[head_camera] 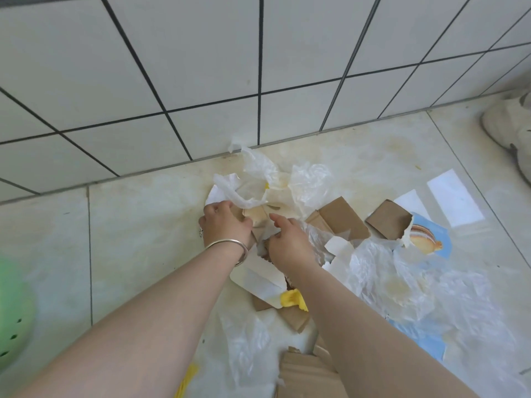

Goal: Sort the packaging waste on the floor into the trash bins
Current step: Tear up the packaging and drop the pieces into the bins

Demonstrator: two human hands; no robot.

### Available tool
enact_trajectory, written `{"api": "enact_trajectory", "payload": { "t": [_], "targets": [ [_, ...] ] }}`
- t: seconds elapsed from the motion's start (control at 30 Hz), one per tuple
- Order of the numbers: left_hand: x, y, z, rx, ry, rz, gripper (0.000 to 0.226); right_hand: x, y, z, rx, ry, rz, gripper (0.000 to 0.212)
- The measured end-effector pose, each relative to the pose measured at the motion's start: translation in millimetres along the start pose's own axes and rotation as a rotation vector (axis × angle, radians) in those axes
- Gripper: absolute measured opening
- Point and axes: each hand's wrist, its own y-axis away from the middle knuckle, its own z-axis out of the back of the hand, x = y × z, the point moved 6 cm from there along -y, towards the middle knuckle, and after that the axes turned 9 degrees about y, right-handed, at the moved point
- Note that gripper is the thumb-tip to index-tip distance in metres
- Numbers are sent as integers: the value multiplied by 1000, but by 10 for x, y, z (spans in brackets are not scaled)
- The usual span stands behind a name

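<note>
A heap of packaging waste lies on the pale tiled floor against the wall. My left hand (225, 226), with a silver bangle on the wrist, grips a brown and cream piece of cardboard (257, 215) under a clear plastic bag (258, 179). My right hand (287, 239) reaches in beside it, fingers curled on torn cream card and crinkled plastic (319, 239). Brown cardboard pieces (344, 218) (389, 224), a white card box (258, 275) and a yellow scrap (293, 298) lie around my hands.
More clear plastic film (402, 280) and a blue printed card with a pastry picture (428, 237) spread to the right. A green perforated bin (13, 314) shows at the left edge. A pale shoe (514, 124) rests by the wall at the right. Brown cardboard (307, 372) lies near me.
</note>
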Motion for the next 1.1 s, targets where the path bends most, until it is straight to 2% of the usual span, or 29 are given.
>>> {"api": "enact_trajectory", "payload": {
  "t": [0.1, 0.27, 0.43, 0.6, 0.67, 0.73, 0.8, 0.87, 0.93, 1.1],
  "targets": [
    [39, -41, -38, 28, 4, 55, 65, 23, -64, -61, 23, -5, -2, 57],
    [101, -67, -44, 29, 133, 151, 82, -56, -115, -165, -4, -248, -84, 49],
    [19, 13, 68, -20, 410, 68, 82, -7, -105, -167, 17, -476, -88, 51],
    [74, 121, 138, -19, 678, 70, 68, -30, 87, -98, 14, -569, -53, 52],
    [184, 188, 145, -22, 640, 78, 64, -133, 201, -78, -59, -452, -82, 47],
    [343, 282, 96, -8, 582, 119, 62, -223, 326, -79, -110, -142, -84, 45],
    [501, 404, -17, 49, 525, 147, 47, -288, 452, -146, -100, 126, -60, 43],
    [630, 546, -130, 116, 461, 165, 30, -365, 544, -252, -76, 271, -60, 43],
    [750, 651, -185, 115, 376, 196, 27, -447, 601, -331, -88, 361, -98, 40],
    [851, 806, -210, 68, 229, 196, 34, -555, 664, -473, -108, 360, -170, 28]
  ]
}}
